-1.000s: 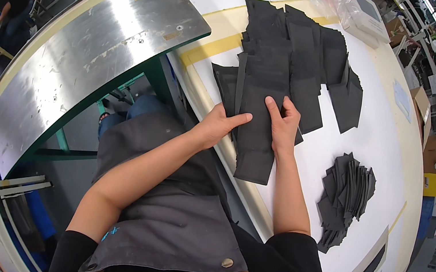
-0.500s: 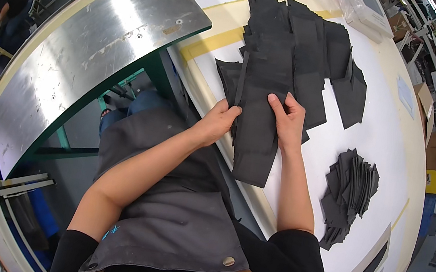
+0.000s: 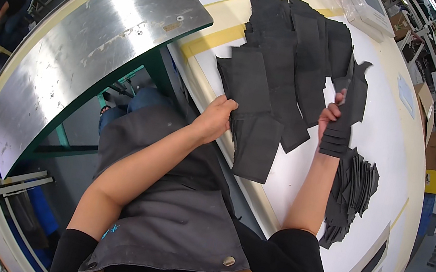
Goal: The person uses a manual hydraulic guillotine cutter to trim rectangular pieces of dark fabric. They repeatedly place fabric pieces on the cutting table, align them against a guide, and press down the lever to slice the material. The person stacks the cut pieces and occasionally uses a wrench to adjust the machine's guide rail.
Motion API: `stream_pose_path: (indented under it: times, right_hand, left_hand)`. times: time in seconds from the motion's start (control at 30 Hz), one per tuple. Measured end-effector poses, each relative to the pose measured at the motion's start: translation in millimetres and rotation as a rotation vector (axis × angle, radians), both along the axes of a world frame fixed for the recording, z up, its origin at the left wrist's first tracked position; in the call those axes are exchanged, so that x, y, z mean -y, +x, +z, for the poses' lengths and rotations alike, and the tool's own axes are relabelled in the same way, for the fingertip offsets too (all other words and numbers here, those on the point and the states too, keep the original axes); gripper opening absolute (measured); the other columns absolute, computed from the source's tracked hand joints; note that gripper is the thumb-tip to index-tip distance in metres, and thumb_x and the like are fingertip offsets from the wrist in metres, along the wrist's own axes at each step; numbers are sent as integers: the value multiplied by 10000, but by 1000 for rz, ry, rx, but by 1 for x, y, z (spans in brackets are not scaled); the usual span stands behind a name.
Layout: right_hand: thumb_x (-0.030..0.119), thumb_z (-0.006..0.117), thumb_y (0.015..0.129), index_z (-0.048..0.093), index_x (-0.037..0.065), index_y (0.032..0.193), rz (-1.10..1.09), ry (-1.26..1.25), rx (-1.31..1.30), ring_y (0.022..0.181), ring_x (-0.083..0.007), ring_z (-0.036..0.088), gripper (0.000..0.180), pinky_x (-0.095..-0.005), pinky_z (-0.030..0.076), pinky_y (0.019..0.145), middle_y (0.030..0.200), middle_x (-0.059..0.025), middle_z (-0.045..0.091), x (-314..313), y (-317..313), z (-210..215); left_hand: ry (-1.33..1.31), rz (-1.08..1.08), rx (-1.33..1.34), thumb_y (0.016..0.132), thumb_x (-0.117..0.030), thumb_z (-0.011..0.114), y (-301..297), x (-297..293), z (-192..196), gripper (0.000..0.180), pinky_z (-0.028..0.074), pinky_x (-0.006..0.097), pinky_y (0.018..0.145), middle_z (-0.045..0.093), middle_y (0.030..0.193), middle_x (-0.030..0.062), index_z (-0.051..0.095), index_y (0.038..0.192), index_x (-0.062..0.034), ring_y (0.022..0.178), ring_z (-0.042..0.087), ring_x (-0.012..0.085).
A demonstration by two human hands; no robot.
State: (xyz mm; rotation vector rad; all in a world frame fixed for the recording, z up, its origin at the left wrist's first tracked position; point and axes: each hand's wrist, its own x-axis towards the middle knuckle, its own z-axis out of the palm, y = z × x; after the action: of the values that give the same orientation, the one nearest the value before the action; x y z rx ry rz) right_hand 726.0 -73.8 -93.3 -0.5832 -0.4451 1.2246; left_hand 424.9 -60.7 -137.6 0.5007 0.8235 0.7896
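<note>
Black fabric pieces [image 3: 274, 82] lie overlapped so each edge shows. Your left hand [image 3: 215, 118] pins the stack; your right hand [image 3: 331, 116] pinches one piece [image 3: 347, 115], lifted clear.

Dk grey fabric pieces [image 3: 274, 82], white table [image 3: 387, 136] w/ yellow stripe, grey apron [image 3: 167, 226]

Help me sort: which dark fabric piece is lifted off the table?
The narrow dark strip in the right hand; the other pieces lie flat.
</note>
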Motion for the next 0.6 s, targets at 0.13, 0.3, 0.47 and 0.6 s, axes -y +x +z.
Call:
stream_pose_path:
  times: [0.13,0.3,0.47,0.6]
  right_hand:
    - [232,629,966,571,-20,1182,-166,-245,554,620,-83,537,337,-209,451,554,933,-64,637,8,18,23]
    - [229,722,869,629,82,1188,-742,-200,2098,925,-222,662,363,-350,509,811,1099,-92,691,12,3,4]
    - [256,824,765,641,44,1125,347,-261,1549,812,-158,617,456,-296,487,712,937,-76,682,14,-62,44]
    - [227,841,731,603,3,1056,703,-195,1546,702,-125,536,460,-284,440,634,800,-44,599,13,-65,37]
  left_hand:
    - [-31,22,99,917,-122,498,-2,1,14,290,489,332,730,564,1071,105,478,1156,39,883,583,184]
    - [24,-60,48,933,-112,543,-2,0,23,381,516,354,877,588,1189,135,452,1255,72,1037,615,214]
    - [80,-36,8,964,-133,589,-1,2,37,408,518,354,922,604,1240,156,473,1286,89,1105,615,213]
    - [186,25,59,964,-133,606,-1,9,28,400,526,339,905,627,1216,157,500,1274,98,1074,631,206]
